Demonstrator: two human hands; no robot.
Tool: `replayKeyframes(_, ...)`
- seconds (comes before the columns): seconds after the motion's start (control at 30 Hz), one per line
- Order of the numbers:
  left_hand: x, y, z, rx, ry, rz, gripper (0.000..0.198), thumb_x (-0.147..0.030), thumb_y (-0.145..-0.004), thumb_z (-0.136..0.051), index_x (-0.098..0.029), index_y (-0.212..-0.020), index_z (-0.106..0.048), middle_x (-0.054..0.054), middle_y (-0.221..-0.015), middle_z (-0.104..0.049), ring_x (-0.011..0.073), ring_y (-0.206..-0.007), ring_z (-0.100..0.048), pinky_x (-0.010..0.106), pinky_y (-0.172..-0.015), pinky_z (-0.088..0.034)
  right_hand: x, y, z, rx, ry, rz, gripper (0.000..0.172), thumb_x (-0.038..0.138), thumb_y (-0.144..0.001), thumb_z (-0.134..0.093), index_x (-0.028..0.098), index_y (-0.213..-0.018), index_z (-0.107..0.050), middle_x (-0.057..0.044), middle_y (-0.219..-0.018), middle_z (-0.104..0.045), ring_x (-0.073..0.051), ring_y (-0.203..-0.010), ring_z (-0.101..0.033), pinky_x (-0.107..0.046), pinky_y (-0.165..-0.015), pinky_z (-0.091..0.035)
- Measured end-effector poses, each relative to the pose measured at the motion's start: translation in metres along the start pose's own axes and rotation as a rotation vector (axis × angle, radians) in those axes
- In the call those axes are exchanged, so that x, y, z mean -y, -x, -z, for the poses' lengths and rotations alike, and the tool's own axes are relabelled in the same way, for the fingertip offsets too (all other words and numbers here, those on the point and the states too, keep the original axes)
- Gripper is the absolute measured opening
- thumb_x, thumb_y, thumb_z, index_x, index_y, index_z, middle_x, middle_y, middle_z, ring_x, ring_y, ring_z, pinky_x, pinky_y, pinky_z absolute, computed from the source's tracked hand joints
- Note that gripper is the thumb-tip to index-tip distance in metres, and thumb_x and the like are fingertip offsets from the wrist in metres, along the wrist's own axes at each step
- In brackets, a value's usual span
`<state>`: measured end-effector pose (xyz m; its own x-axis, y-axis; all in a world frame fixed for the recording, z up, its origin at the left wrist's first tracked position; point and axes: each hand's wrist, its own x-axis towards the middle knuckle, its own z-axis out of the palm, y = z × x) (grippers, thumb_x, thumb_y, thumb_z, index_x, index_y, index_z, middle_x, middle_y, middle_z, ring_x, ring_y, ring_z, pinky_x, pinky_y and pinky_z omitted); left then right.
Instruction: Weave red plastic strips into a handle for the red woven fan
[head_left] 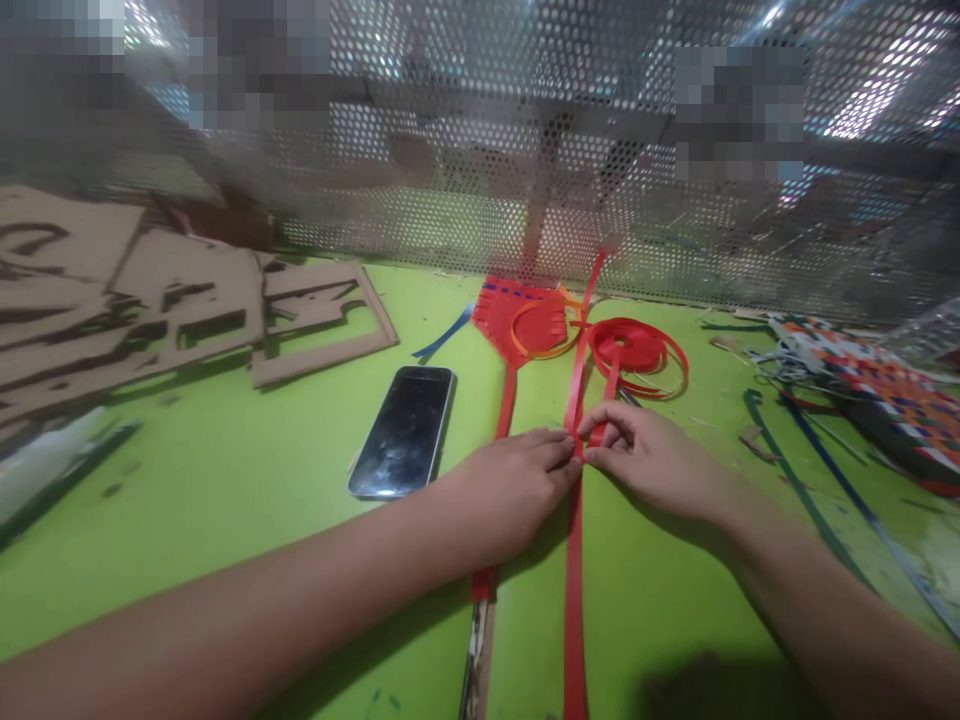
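A long red strip (pixel 574 600) runs up the green table between my hands. My left hand (pixel 521 485) has its fingers bent over the strip's left edge and grips it there. On the opposite side, the thumb and fingertips of my right hand (pixel 645 455) pinch the same strip. From behind my right fingers a length of red strip leads up to a loose red coil (pixel 626 345). Under my left forearm passes a red-wrapped stick (pixel 505 400), joined to a flat red woven piece (pixel 517 318) with an orange loop (pixel 525 345) lying over it. The fingertips partly hide the pinched spot.
A phone (pixel 405 430) lies left of my left hand. Cut-out cardboard sheets (pixel 322 370) cover the far left. At right are a colourful woven piece (pixel 892 385) and loose green and blue strips (pixel 862 500). A perforated metal panel (pixel 465 200) stands along the back.
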<state>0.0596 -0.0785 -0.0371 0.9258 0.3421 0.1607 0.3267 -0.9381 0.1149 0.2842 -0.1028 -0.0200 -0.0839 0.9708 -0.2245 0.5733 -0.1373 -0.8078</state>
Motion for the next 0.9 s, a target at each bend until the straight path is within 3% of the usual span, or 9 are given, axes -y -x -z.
replayKeyframes(0.4,-0.0011,0.0003,0.0042,0.019,-0.039,-0.012,0.048,-0.016,-0.105,-0.050,-0.005,-0.152,-0.057,0.020,-0.155,-0.060,0.0277,-0.144,-0.059,0.040,-0.123,-0.044,0.0011,-0.0017,-0.0004,0.005,0.108,-0.006,0.021,0.021,-0.091,-0.063,0.027,-0.111,-0.061,0.004,-0.078,-0.056,-0.018,-0.071,-0.056,-0.031,-0.065,-0.043)
replayKeyframes(0.9,-0.0046,0.0006,0.0065,0.027,-0.055,-0.016,0.046,-0.016,-0.106,-0.052,-0.005,-0.150,-0.058,0.024,-0.154,-0.059,0.0316,-0.143,-0.059,0.044,-0.123,-0.044,0.0014,-0.0056,0.0049,0.071,0.065,-0.021,0.028,0.019,-0.091,-0.063,0.025,-0.118,-0.061,0.003,-0.081,-0.054,-0.018,-0.074,-0.054,-0.030,-0.068,-0.043)
